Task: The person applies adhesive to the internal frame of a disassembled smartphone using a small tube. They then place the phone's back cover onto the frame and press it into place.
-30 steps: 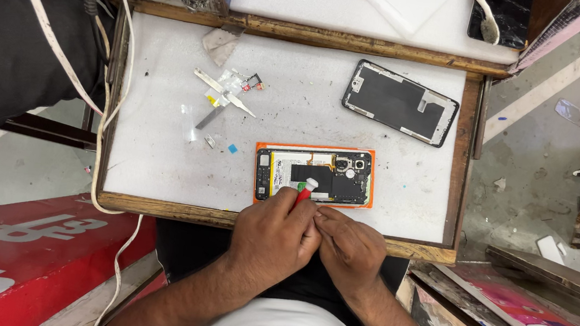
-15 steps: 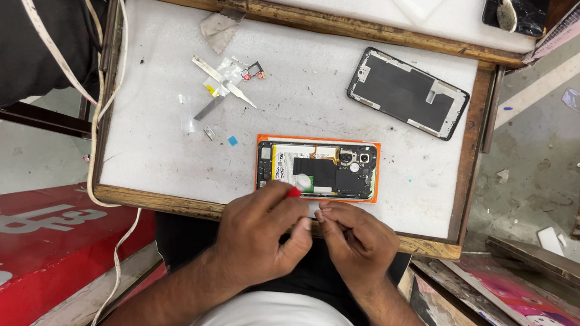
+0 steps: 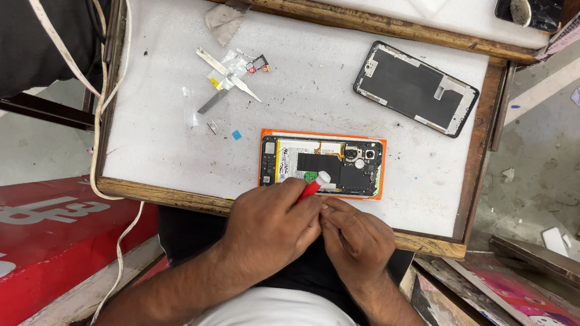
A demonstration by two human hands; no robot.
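Observation:
An opened phone (image 3: 322, 164) in an orange frame lies near the front of the white foam work surface (image 3: 165, 130), its battery and circuit board showing. My left hand (image 3: 270, 225) grips a small tool with a red handle and white cap (image 3: 314, 184), which sticks out over the phone's front edge. My right hand (image 3: 357, 237) sits right beside the left, fingertips pinched together near the tool's lower end; what they hold is hidden. Both hands rest at the table's wooden front edge.
A detached black phone screen (image 3: 416, 89) lies at the back right. Tweezers, small parts and a cloth scrap (image 3: 231, 79) lie at the back left. White cables (image 3: 100, 109) hang along the left edge. Another person's dark-clothed leg (image 3: 12, 30) is at far left.
The view has shifted slightly. The red-handled tool now shows more clearly above my left hand, over the phone's edge. My hands have stayed close together at the front edge.

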